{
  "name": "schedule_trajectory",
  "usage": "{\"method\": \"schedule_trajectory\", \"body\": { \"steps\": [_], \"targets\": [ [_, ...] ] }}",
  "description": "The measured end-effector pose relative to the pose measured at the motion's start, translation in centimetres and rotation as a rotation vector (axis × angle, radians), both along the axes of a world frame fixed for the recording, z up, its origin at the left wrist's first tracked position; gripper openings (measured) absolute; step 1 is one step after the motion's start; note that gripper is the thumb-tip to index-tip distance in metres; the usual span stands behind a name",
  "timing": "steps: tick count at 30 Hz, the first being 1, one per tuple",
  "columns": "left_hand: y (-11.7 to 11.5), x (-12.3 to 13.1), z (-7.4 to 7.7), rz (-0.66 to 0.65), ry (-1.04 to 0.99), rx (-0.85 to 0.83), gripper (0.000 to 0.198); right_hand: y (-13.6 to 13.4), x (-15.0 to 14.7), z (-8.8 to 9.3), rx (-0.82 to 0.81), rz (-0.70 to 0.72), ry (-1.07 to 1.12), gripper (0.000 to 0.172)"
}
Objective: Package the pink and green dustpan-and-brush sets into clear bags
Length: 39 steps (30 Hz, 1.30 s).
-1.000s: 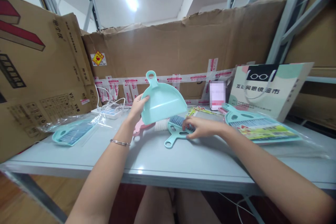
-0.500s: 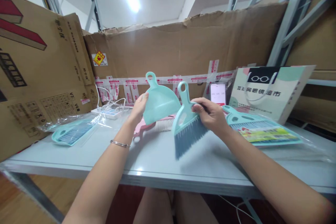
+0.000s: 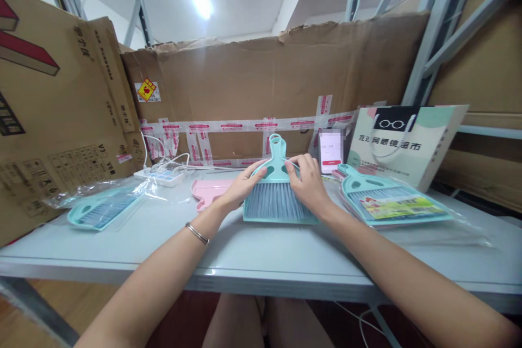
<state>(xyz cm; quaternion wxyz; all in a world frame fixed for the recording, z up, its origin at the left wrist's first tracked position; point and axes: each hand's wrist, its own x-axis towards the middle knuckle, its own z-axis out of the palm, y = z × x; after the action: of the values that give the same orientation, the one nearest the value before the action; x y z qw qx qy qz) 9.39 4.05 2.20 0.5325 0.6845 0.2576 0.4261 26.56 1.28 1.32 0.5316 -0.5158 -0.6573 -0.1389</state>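
Observation:
A mint-green hand brush [image 3: 279,201] with blue-grey bristles lies nested in a matching mint-green dustpan [image 3: 281,222], whose lower rim shows below the bristles. Their handles overlap at the top. My left hand [image 3: 246,185] grips the pair at its left shoulder, thumb on the brush. At the right shoulder my right hand [image 3: 309,182] holds it the same way, thumb and fingers closed about the edge. The fingers behind the dustpan are partly hidden. To the left of the pair, a pink dustpan [image 3: 207,189] lies on the table, partly covered by my left hand.
A plastic-wrapped brush set [image 3: 108,209] lies at left on the table [image 3: 163,250], with another wrapped set [image 3: 395,201] at right. Behind are a power strip [image 3: 163,175], a phone [image 3: 331,152], a paper bag [image 3: 403,147] and a large cardboard sheet [image 3: 244,81].
The brush and dustpan, held apart before, have come together, brush inside dustpan. My right hand moved left and turned the brush; my left hand lowered the dustpan and moved right.

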Motion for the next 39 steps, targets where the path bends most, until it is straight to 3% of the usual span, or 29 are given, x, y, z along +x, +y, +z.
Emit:
{"method": "schedule_trajectory", "body": {
  "steps": [4,7,13,16,20,24,26,30,35,39],
  "targets": [
    [-0.1,0.2,-0.1,0.028,0.027,0.006,0.044,0.6,0.2,-0.6,0.021,-0.045,0.028,0.014],
    [-0.1,0.2,0.0,0.067,0.063,0.037,0.040,1.3,0.9,-0.6,-0.002,-0.007,0.146,0.026],
    [-0.6,0.3,-0.1,0.032,0.176,0.068,0.032,1.4,2.2,0.6,-0.516,0.437,0.358,0.034],
    [-0.7,0.4,-0.7,-0.015,0.291,0.051,0.030,1.0,2.4,1.0,-0.652,0.477,0.256,0.036],
    [-0.2,0.7,-1.2,0.052,0.408,0.078,0.031,0.7,1.6,0.8,-0.663,0.404,0.080,0.038],
    [0.7,0.7,-1.0,0.175,0.268,0.116,0.036,0.3,0.1,0.7,-0.582,0.400,0.026,0.036],
    [1.0,0.6,-0.8,0.189,0.195,0.040,0.037,0.2,-0.3,0.8,-0.575,0.417,0.064,0.036],
    [0.9,0.4,-0.4,0.163,0.086,-0.124,0.039,0.0,-0.2,1.0,-0.707,0.520,0.286,0.040],
    [0.6,0.3,-0.3,0.187,0.079,-0.131,0.038,0.3,0.1,0.7,-0.772,0.574,0.497,0.050],
    [0.6,0.3,-0.4,0.201,0.084,-0.164,0.029,0.7,0.0,0.4,-0.753,0.501,0.468,0.051]
  ]
}}
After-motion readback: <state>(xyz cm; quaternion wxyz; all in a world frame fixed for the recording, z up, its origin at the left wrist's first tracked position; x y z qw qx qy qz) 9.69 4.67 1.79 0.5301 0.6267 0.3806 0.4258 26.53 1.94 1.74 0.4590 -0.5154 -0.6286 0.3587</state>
